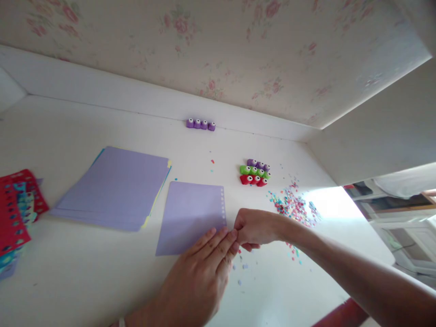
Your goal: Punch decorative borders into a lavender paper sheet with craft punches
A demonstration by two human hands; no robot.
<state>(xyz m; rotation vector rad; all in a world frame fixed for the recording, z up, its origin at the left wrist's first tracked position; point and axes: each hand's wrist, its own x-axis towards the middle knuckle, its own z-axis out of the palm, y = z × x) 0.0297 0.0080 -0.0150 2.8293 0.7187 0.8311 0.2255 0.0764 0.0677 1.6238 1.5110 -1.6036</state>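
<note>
**Purple sheet punched most of the way down its right edge**

Purple sheet (190, 215) lay flat on the white table (85, 281) in front of you, just to the right of the stack of purple paper (116, 188). Along its right edge ran a column of small punched holes (222, 202), from the top corner down to about where your hands met; whether the holes went on beneath your fingers could not be told.

Your left hand (200, 268) lay spread and flat, fingertips pressing the sheet's lower right corner to the table. Your right hand (252, 229) was closed in a fist at that same edge, touching your left fingertips; what it gripped was hidden inside it.

By the look of it, the edge was nearly done, with only the bottom stretch left. Loose paper bits (294, 204) were scattered to the right, near a cluster of purple, green and red punches (255, 172). Four purple punches (200, 124) stood in a row by the wall. Already punched red and teal sheets (17, 209) lay at the far left, while the stack seemed unpunched as far as you could see.
</note>
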